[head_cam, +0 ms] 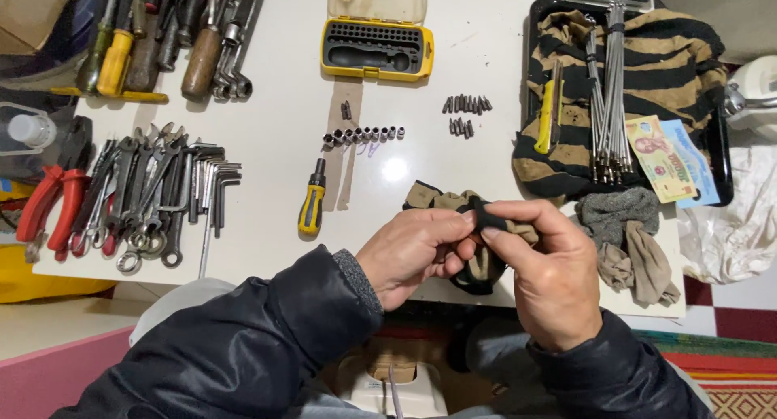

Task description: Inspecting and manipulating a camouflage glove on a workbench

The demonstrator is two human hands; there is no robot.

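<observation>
Grip: left hand [413,253] and right hand [544,261] both pinch a striped rag [453,202] at the table [275,120] edge. Best handled taut, fingertips close, clear of the bits [465,116].

Left hand [413,253] and right hand [544,273] meeting, fingertips pinched (dark sleeves), wrists angled inward

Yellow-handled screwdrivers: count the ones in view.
2. One short screwdriver lies alone on the white table, left of the hands. A longer one sits in the top-left tool pile; others may be hidden there.
</observation>
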